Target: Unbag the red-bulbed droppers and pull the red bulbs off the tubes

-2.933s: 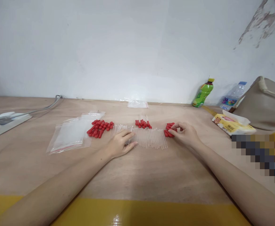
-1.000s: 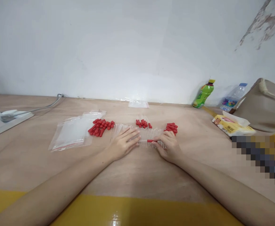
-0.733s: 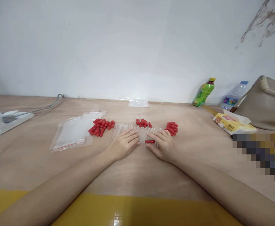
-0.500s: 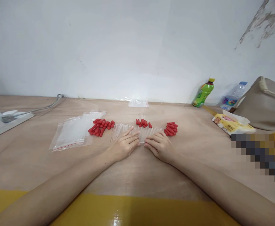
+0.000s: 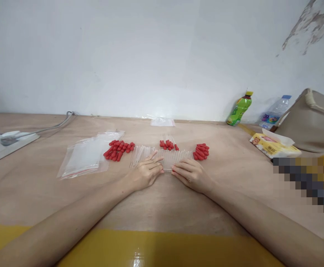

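Note:
A row of clear thin tubes point(image 5: 167, 160) lies side by side on the table between my hands. My left hand point(image 5: 147, 171) rests over the row's near left part, a thin clear tube between its fingertips and those of my right hand point(image 5: 191, 173). The right fingers are pressed together at the near right edge. Red rubber bulbs lie in a left pile point(image 5: 118, 150), a small middle pile point(image 5: 167, 145) behind the tubes, and a right pile point(image 5: 201, 151). More tubes stretch out behind the middle pile.
Clear zip bags point(image 5: 81, 157) lie at left, near a power strip point(image 5: 25, 140) with cables. Another bag point(image 5: 162, 122) is by the wall. At right are a green bottle point(image 5: 239, 110), a clear bottle point(image 5: 275, 111), a tissue pack point(image 5: 273, 145) and a grey-brown bag point(image 5: 306, 122).
My right hand has shifted very slightly to the right, its fingers drawn a little closer together. My left hand is nearly unchanged.

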A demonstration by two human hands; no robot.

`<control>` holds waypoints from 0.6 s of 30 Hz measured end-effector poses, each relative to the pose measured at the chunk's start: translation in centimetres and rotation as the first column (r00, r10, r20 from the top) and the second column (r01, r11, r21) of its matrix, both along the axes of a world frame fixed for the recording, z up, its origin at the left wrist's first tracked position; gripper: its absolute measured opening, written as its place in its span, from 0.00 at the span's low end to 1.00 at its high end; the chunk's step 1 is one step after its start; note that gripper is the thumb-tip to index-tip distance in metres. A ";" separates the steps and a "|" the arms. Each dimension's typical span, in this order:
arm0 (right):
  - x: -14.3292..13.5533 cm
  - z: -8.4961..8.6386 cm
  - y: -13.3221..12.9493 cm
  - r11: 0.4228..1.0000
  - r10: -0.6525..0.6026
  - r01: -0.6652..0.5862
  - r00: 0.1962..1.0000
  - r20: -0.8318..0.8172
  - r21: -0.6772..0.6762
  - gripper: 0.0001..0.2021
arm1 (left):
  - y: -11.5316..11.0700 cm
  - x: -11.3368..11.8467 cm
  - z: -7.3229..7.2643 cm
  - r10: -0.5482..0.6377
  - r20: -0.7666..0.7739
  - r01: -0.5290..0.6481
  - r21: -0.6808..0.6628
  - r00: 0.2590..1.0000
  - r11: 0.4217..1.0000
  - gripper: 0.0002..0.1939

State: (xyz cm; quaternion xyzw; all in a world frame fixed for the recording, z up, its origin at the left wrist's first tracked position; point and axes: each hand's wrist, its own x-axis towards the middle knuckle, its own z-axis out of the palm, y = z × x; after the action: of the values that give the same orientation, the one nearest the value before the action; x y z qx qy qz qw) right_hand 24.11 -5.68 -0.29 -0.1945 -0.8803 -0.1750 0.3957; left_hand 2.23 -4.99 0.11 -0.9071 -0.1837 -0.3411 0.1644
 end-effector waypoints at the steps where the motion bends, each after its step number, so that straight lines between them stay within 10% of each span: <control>1: 0.0 0.1 0.0 1.000 -0.001 0.001 1.000 0.000 0.010 0.05 | 0.0 0.0 0.0 0.003 0.002 -0.003 -0.004 1.000 1.000 0.07; 12: 2.9 0.4 0.4 0.990 -0.072 0.076 0.997 -0.035 0.123 0.07 | 0.5 -1.7 -0.5 0.070 0.112 -0.072 0.017 0.991 0.997 0.06; 18: 7.3 2.3 2.7 0.893 -0.446 0.383 0.818 -0.363 -0.235 0.08 | 1.2 -2.2 -0.3 0.198 0.215 -0.191 -0.055 0.956 0.980 0.08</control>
State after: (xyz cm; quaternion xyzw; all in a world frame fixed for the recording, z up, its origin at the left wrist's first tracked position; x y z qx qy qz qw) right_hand 31.37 -2.95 1.96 -0.4431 -0.7253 -0.1454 0.5064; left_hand 0.00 -3.76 -0.21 -0.8441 -0.2947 -0.4182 0.1607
